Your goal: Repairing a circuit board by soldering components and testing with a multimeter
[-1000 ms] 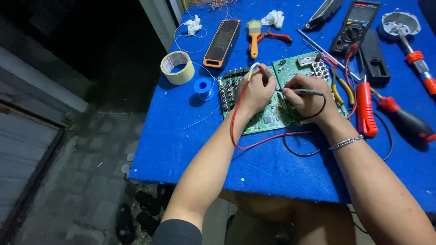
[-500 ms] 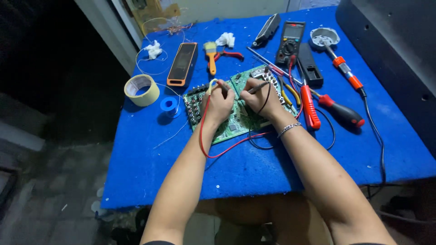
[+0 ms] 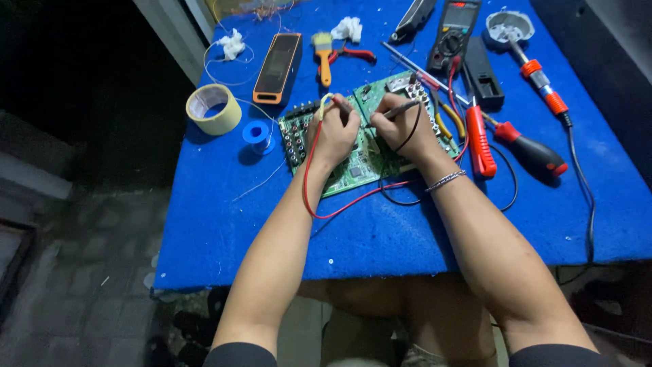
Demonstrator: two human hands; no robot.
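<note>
Near the table's point(image 3: 224, 224) far edge, the left hand point(image 3: 334, 132) is gripping a red-leaded probe point(image 3: 324, 103) and the right hand point(image 3: 399, 128) a black probe point(image 3: 394, 111), both pressing the green circuit board point(image 3: 353, 170); steady tips likely matter.

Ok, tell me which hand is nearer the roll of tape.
Left. The left hand rests on the circuit board, right of the tape roll; the right hand lies farther right.
</note>
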